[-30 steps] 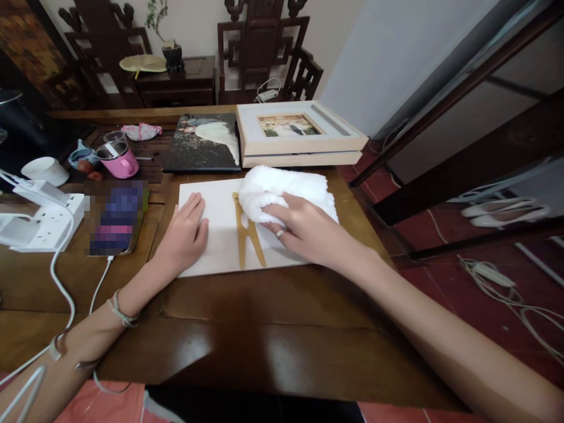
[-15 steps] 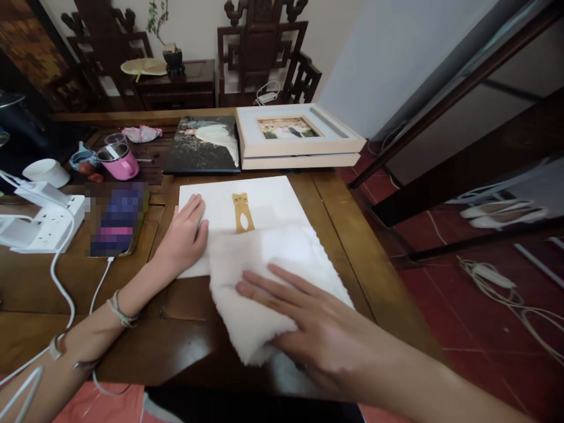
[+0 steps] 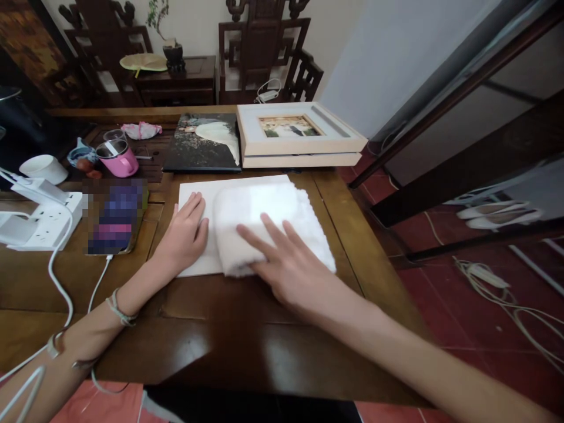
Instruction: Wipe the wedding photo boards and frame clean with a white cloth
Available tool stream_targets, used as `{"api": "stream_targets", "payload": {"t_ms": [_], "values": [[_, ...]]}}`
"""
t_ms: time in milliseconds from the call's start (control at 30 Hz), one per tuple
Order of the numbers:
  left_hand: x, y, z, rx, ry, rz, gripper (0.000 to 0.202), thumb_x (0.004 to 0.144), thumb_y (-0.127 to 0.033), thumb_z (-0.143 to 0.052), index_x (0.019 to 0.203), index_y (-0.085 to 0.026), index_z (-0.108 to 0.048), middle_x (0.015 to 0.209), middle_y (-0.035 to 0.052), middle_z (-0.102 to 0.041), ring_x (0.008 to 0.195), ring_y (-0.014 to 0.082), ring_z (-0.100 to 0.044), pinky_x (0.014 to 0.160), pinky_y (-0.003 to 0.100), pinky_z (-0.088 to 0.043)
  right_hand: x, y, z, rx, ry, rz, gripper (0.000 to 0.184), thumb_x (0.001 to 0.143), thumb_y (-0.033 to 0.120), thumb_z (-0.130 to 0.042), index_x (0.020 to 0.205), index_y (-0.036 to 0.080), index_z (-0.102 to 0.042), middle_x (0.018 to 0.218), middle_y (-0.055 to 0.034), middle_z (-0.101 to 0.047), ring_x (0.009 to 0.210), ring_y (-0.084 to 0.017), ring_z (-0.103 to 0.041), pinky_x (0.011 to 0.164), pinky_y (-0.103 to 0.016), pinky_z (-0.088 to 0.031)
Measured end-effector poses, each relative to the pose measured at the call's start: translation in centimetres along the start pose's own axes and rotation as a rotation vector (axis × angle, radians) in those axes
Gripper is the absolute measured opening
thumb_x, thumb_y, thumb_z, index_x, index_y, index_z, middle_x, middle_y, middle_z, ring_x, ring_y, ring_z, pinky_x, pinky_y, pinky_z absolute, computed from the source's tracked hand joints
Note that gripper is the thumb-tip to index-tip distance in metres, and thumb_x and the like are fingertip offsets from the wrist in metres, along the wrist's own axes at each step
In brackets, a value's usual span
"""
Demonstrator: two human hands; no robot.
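Observation:
A white board [image 3: 200, 188] lies on the wooden table, with much of its right side covered by a fluffy white cloth [image 3: 268, 200]. On the cloth rests my right hand [image 3: 286, 258], fingers spread and pressed down on its top; the thumb sits near the cloth's lower edge. My left hand [image 3: 183, 232] lies flat on the board's left edge, fingers stretched out, just left of the cloth. The gold marking on the board is hidden under the cloth now.
Behind the board are a dark photo panel [image 3: 205, 141] and stacked pale frames [image 3: 299, 147]. To the left stand a pink mug [image 3: 118, 158], a white cup [image 3: 44, 170], a phone [image 3: 117, 217] on a charging cable and a power strip [image 3: 48, 220]. The table [image 3: 383, 270] ends at the right.
My right hand has slid the cloth forward, away from me, over the gold marking. The cloth's near corner no longer hangs past the board's front edge. My left hand stays in place.

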State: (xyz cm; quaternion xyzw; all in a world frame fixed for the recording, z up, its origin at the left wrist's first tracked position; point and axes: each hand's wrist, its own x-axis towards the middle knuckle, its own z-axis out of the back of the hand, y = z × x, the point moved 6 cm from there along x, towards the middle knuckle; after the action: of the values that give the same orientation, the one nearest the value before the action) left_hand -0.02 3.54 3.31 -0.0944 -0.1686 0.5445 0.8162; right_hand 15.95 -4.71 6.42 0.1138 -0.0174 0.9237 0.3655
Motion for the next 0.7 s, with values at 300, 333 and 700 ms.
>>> {"api": "stream_targets", "payload": {"t_ms": [300, 333, 700], "values": [[0.6, 0.8, -0.2, -0.011, -0.004, -0.017, 0.048, 0.097, -0.021, -0.032, 0.141, -0.005, -0.043, 0.153, 0.0227, -0.038, 0.147, 0.0318, -0.027, 0.118, 0.06, -0.022, -2.3, 1.2, 0.9, 0.174, 0.059, 0.058, 0.034, 0.075, -0.002, -0.055, 0.089, 0.022, -0.074, 0.148, -0.0055, -0.051, 0.138, -0.043, -0.038, 0.106, -0.067, -0.041], [0.4, 0.7, -0.2, -0.01, -0.007, -0.021, 0.048, 0.096, -0.02, -0.032, 0.141, -0.006, -0.043, 0.153, 0.0226, -0.038, 0.147, 0.0319, -0.028, 0.117, 0.06, -0.022, -1.6, 0.3, 0.6, 0.172, 0.084, 0.032, 0.043, 0.073, -0.005, -0.052, 0.098, 0.022, -0.074, 0.15, -0.0058, -0.048, 0.14, -0.042, -0.035, 0.108, -0.067, -0.038], [-0.6, -0.1, -0.6, 0.014, 0.001, 0.002, 0.05, 0.097, -0.022, -0.032, 0.142, -0.004, -0.042, 0.154, 0.0221, -0.038, 0.147, 0.0313, -0.028, 0.119, 0.058, -0.021, 4.0, -3.1, -1.3, 0.069, 0.159, -0.174, 0.05, 0.078, -0.005, -0.047, 0.118, 0.015, -0.067, 0.154, -0.0113, -0.041, 0.142, -0.049, -0.024, 0.111, -0.07, -0.026]]}}
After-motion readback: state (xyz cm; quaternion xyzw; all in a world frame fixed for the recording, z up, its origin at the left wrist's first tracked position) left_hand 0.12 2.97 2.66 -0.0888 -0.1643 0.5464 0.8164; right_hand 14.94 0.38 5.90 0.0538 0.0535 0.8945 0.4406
